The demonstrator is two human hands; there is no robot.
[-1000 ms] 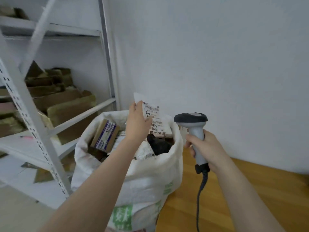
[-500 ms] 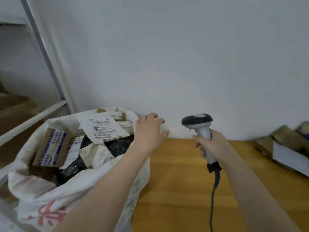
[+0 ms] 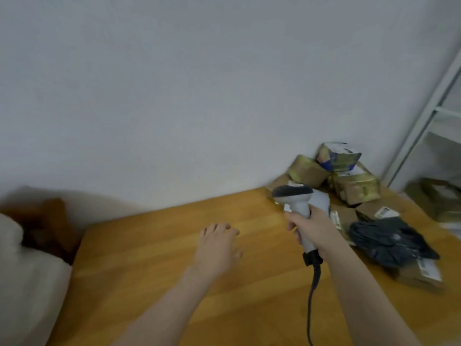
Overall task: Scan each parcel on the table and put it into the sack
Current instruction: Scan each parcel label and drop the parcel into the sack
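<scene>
My right hand grips the handle of a grey barcode scanner, held upright above the wooden table, its cable hanging down. My left hand hovers empty over the table's middle, fingers relaxed. A pile of parcels sits at the far right against the wall: several taped cardboard boxes, a black plastic bag parcel and a flat box with a label. The white sack stands at the left edge, blurred, with dark contents showing at its mouth.
A white wall runs behind the table. A white metal shelf frame stands at the right edge with more boxes below it.
The view swung right from the sack to the table. My left hand let go of the white parcel in the sack and moved out over the table. My right hand still holds the scanner.
</scene>
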